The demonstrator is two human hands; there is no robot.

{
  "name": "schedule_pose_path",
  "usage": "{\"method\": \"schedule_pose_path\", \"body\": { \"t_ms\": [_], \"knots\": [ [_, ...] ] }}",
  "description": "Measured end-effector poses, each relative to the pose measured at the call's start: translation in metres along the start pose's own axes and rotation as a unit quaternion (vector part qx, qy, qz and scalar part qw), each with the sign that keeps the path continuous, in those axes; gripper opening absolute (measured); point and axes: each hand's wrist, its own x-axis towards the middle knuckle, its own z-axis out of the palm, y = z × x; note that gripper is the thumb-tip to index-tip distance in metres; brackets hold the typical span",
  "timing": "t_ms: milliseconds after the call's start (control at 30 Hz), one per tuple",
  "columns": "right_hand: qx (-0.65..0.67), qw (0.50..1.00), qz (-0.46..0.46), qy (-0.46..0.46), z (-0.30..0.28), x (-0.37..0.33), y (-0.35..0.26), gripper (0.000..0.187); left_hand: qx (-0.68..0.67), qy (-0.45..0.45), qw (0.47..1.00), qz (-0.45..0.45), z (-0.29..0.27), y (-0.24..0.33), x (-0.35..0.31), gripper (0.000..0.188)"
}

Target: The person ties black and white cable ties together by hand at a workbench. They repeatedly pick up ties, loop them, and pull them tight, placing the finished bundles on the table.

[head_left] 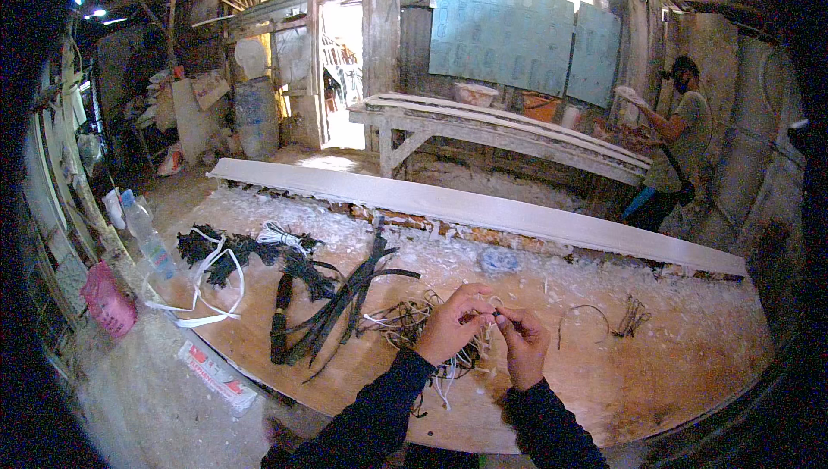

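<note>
My left hand (454,328) and my right hand (524,347) meet over the front middle of the wooden table. Both are closed, thumbs against fingertips, pinching a thin cord (494,302) whose pale loop shows between them. Under and beside my left hand lies a tangled pile of thin dark and pale cords (401,321). Further left are flat black strips (355,297) and a dark-handled tool (280,318), its working end hard to make out. To the right of my right hand, a small bundle of thin dark cords (632,317) rests near a single curved cord (582,309).
A long white board (474,207) runs along the table's far edge, with white shreds before it. White straps (200,292), black bunches (226,249) and a clear bottle (148,236) are at the left. Beyond, a person (686,133) stands by a long bench (509,128).
</note>
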Motion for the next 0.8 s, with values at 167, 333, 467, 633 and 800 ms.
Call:
{"method": "schedule_pose_path", "body": {
  "t_ms": [167, 333, 467, 633, 800],
  "knots": [
    [-0.110, 0.991, -0.073, 0.006, -0.001, 0.001, -0.001, 0.010, 0.003, -0.006, 1.000, 0.018, 0.002, 0.005, 0.000, 0.016],
    [-0.157, 0.982, -0.098, 0.024, 0.000, 0.001, 0.002, 0.008, 0.028, -0.012, 1.000, -0.008, 0.005, 0.007, -0.002, 0.034],
    [-0.170, 0.978, -0.116, 0.036, 0.000, 0.001, 0.008, 0.006, 0.089, -0.001, 0.996, 0.023, 0.007, 0.004, -0.002, 0.044],
    [-0.159, 0.981, -0.102, 0.030, -0.001, 0.001, 0.018, 0.005, 0.125, 0.020, 0.992, 0.008, 0.008, 0.004, -0.004, 0.047],
    [-0.115, 0.992, -0.046, 0.004, -0.001, 0.001, 0.019, 0.005, 0.220, 0.046, 0.972, 0.073, 0.009, 0.006, -0.004, 0.043]
  ]
}}
